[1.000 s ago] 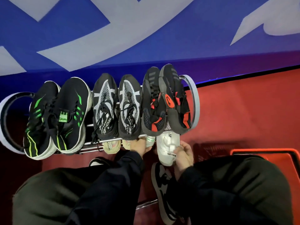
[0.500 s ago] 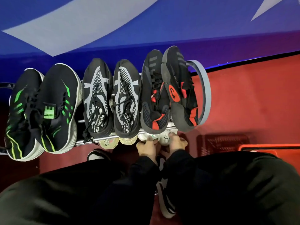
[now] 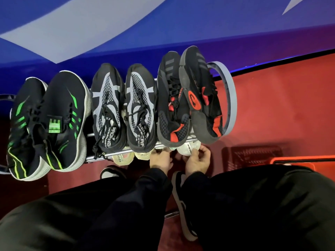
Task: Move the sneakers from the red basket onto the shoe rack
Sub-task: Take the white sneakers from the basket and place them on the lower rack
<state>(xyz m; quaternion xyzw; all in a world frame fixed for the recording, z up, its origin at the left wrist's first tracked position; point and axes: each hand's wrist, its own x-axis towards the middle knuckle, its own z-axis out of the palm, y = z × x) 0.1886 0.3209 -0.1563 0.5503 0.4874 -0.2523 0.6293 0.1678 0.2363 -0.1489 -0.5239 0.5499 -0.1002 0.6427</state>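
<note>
The shoe rack (image 3: 228,98) has grey round ends and metal rails. Its top tier carries three black pairs: green-striped sneakers (image 3: 49,122), grey-patterned sneakers (image 3: 123,107) and red-accented sneakers (image 3: 188,98). On the tier below, only heels show. My right hand (image 3: 198,160) grips the heel of a white sneaker (image 3: 188,147) under the red-accented pair. My left hand (image 3: 161,158) curls on the mint-heeled white sneaker (image 3: 172,148) beside it, which is mostly hidden. The red basket (image 3: 299,158) shows only its rim at the right, behind my leg.
Two cream sneaker heels (image 3: 123,157) sit on the middle tier left of my hands. A black-and-white sneaker (image 3: 181,205) lies lower down between my sleeves, another toe (image 3: 110,173) to its left. A blue wall stands behind the rack; red floor spreads right.
The white sneaker my right hand held out in front of the rack has gone in under the red-accented pair; only its heel shows. Both hands have closed in at the middle tier's edge.
</note>
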